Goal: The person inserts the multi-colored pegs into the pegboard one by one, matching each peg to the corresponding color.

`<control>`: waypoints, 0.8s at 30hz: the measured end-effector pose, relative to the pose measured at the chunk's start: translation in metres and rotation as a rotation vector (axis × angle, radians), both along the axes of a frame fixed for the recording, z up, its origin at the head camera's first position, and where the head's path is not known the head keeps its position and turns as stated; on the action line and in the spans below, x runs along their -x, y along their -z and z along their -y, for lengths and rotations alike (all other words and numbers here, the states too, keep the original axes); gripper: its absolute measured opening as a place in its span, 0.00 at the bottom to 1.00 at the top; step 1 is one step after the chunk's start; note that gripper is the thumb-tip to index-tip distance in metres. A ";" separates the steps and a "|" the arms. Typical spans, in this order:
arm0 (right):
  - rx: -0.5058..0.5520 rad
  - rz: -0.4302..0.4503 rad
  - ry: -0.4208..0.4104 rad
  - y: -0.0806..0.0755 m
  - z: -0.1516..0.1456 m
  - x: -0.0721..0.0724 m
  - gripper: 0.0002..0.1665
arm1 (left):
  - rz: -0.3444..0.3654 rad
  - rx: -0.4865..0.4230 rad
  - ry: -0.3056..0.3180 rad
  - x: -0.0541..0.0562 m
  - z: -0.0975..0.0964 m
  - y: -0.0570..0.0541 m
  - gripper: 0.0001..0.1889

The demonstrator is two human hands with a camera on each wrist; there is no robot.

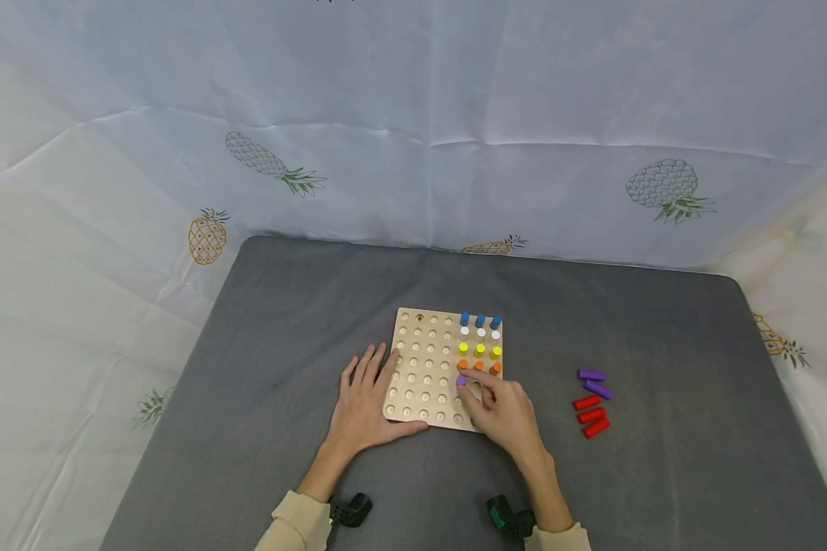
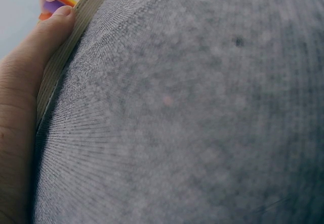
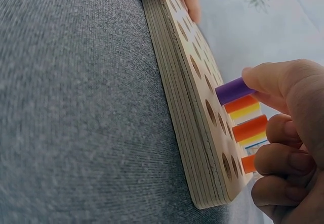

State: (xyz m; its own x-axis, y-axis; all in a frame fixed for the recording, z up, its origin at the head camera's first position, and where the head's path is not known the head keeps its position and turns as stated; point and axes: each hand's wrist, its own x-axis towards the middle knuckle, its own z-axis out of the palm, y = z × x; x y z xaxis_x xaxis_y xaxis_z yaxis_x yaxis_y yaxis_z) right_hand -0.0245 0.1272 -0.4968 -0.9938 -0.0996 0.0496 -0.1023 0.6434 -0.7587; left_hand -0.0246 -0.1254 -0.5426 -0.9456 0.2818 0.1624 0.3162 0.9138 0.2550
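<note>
While I followed the work from a distance, pineapple-printed cloth [image 1: 386, 76] hung behind the grey counter [image 1: 289, 306]. On that counter lay the wooden pegboard [image 1: 419, 388], its pegs grouped in the three right-hand columns. The person's left grip [image 1: 365, 403] lay against the board's left and near edges, fingers straight and spread, closed round nothing. The right grip [image 1: 506, 409], over the board's near right part, pinched one purple peg [image 3: 234, 90] between thumb and finger. Four rows of three looked finished to me, from far to near: blue pegs [image 1: 480, 320], white pegs [image 1: 481, 334], yellow pegs [image 1: 479, 350] and orange pegs [image 1: 478, 365]. I saw the pinched peg at the board's face, just nearer the person than the leftmost orange one; whether its lower end sat in a hole, I could not tell. Well apart, right of the board, two loose purple pegs [image 1: 591, 375] and three red pegs [image 1: 591, 415] lay on the counter, so I judged the work about two thirds done, with purple in hand and red not yet placed.
</note>
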 end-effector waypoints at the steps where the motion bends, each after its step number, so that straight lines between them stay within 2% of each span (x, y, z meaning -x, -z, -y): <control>1: -0.002 0.002 0.000 0.000 0.000 0.000 0.13 | 0.000 0.001 0.000 0.000 0.000 0.000 0.69; 10: 0.005 -0.006 0.007 -0.003 -0.006 0.000 0.12 | 0.006 0.002 0.001 0.000 0.000 0.000 0.69; 24: -0.069 -0.057 0.041 -0.005 -0.029 0.001 0.10 | 0.043 -0.005 -0.003 0.001 0.000 -0.001 0.69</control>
